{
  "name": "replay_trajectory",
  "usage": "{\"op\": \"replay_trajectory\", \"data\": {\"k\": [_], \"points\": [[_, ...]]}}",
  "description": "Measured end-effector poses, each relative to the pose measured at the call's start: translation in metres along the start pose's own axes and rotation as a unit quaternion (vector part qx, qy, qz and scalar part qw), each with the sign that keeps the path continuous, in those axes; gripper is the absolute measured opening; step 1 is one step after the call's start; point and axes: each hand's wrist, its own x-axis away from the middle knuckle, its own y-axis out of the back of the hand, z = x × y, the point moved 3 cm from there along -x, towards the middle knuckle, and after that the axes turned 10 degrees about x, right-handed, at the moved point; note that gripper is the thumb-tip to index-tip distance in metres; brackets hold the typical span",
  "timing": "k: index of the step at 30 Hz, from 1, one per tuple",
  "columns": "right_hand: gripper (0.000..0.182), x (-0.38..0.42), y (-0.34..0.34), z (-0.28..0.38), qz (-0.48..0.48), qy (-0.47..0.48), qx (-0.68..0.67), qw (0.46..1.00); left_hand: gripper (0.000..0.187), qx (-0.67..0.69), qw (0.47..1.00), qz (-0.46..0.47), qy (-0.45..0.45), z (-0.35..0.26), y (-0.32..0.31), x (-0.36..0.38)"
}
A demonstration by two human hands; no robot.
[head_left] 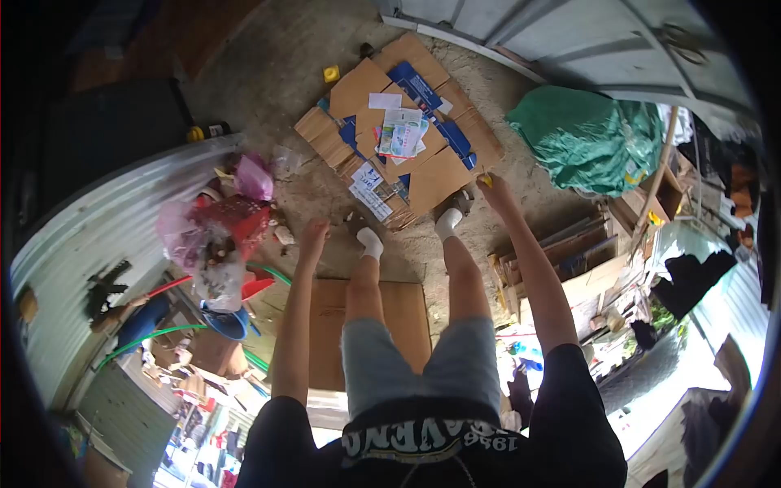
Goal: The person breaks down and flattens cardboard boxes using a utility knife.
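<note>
My right hand [496,198] is closed around a small yellow-handled tool [486,177] with a thin tip; its exact kind is too small to tell. It hangs beside the near right edge of a pile of flattened cardboard [439,179] on the floor. Loose papers and leaflets [402,134] lie on top of the pile, and a white printed sheet [370,203] is at its near left corner. My left hand [316,233] hangs lower, left of my feet, fingers curled with nothing visible in them.
A green plastic sack [586,138] bulges at the right, with a box of cardboard pieces [561,252] below it. Pink and clear bags [215,236] crowd the left, near a blue bucket [225,324] and green hose. A brown cardboard sheet [325,342] lies behind my legs.
</note>
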Motion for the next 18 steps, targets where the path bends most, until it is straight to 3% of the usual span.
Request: {"op": "replay_trajectory", "data": {"k": [1,3,6,8,10,13,17,18], "points": [[0.029,-0.034,-0.014,-0.009,-0.018,0.011,-0.007,1.0,0.027,0.011,0.999,0.019,0.041,0.036,-0.006,-0.034],[0.033,-0.078,-0.039,-0.018,-0.034,0.008,-0.013,0.999,0.027,0.039,0.996,-0.045,0.07,0.028,-0.047,-0.058],[0.04,-0.156,-0.062,-0.031,-0.048,-0.004,0.029,0.998,0.033,0.079,0.985,-0.089,0.129,0.084,-0.075,-0.135],[0.044,-0.209,-0.088,-0.045,-0.051,-0.008,0.055,0.997,0.036,0.094,0.982,-0.099,0.133,0.118,-0.093,-0.184],[0.049,-0.25,-0.111,-0.051,0.014,0.034,0.05,0.998,0.039,0.106,0.976,-0.115,0.149,0.146,-0.104,-0.215],[0.054,-0.293,-0.144,-0.051,0.113,0.009,0.094,0.989,0.048,0.078,0.975,-0.113,0.177,0.174,-0.115,-0.264],[0.063,-0.349,-0.201,-0.082,0.111,0.02,0.068,0.991,0.059,0.142,0.959,-0.172,0.174,0.215,-0.12,-0.309],[0.067,-0.362,-0.211,-0.088,0.053,0.088,0.065,0.993,0.066,0.162,0.959,-0.174,0.157,0.216,-0.123,-0.314]]}}
